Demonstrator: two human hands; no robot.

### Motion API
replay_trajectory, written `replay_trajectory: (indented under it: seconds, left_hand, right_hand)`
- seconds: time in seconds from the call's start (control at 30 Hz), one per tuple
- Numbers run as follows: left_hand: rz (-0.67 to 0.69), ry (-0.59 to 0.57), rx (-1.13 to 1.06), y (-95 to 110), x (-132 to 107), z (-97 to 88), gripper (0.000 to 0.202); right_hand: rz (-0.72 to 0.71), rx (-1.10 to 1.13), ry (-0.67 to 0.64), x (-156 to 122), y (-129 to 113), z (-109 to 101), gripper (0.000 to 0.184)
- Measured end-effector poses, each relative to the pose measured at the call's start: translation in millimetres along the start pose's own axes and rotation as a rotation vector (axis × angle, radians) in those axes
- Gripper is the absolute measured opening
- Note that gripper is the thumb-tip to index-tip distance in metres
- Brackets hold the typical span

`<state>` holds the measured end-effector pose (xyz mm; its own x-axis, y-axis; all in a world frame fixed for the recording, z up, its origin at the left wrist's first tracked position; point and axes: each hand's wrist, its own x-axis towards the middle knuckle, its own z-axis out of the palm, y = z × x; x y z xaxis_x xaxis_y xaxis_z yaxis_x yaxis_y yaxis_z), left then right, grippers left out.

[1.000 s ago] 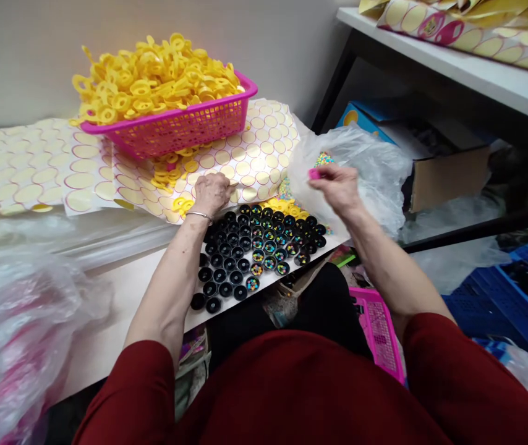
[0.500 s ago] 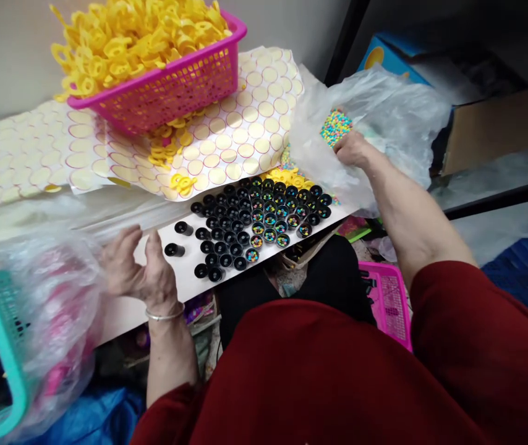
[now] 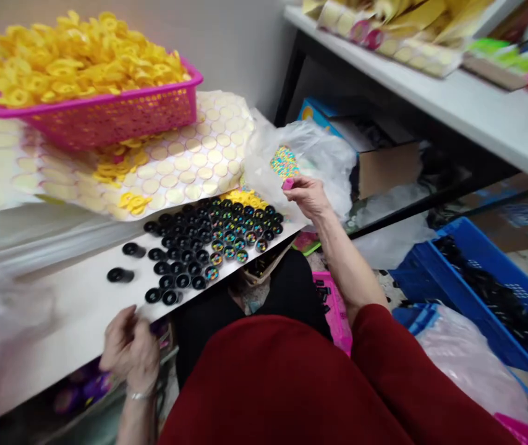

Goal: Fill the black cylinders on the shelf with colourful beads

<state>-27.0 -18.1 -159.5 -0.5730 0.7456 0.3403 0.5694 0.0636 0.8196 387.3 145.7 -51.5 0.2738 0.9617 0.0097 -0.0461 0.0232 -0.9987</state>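
Observation:
My right hand (image 3: 309,196) pinches a small pink cup-like piece (image 3: 288,184) at the mouth of a clear plastic bag (image 3: 333,151). Multicoloured beads (image 3: 284,162) lie in the bag just behind it. My left hand (image 3: 132,346) hovers at the front edge of the white tabletop (image 3: 78,303), fingers loosely curled with a gap by the thumb and nothing visible in them. Between the hands, many small black cups (image 3: 183,280) stand upright close together. Those on the right hold coloured beads (image 3: 229,252). Two black cups (image 3: 120,275) lie on their sides at the left.
A pink basket (image 3: 120,114) heaped with yellow ring-shaped pieces (image 3: 83,59) stands on sticker sheets (image 3: 199,154) at the back. Loose yellow pieces (image 3: 245,198) lie behind the cups. On the right are a grey shelf (image 3: 412,80) and a blue crate (image 3: 470,284) with black parts.
My right hand has come out of the beads, with the pink piece now showing in its fingers. My left hand has drawn back toward me and its fingers have curled. The view has swung right.

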Motion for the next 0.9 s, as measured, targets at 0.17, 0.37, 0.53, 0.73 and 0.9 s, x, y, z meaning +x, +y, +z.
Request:
replay_trajectory:
  seconds: [0.17,0.37,0.53,0.73,0.9]
  left_hand:
    - [0.143,-0.052,0.028,22.8,-10.7,3.9,0.021]
    - [0.201,-0.097,0.019,21.6,-15.9,7.1,0.018]
    - [0.195,-0.09,0.032,19.2,-14.7,10.8,0.016]
    - [0.243,-0.138,0.057,16.0,-13.8,6.4,0.023]
    - [0.311,-0.23,0.135,3.0,-9.4,15.1,0.039]
  right_hand:
    - [-0.048,0.031,-0.205,-73.0,2.7,53.2,0.022]
    - [-0.134,-0.115,-0.424,-138.0,20.0,99.8,0.013]
    - [-0.113,-0.122,-0.402,-146.5,28.4,96.9,0.012]
    - [-0.067,-0.034,-0.044,-119.3,18.8,55.2,0.024]
    - [-0.082,-0.477,0.263,-48.5,11.4,-10.8,0.024]
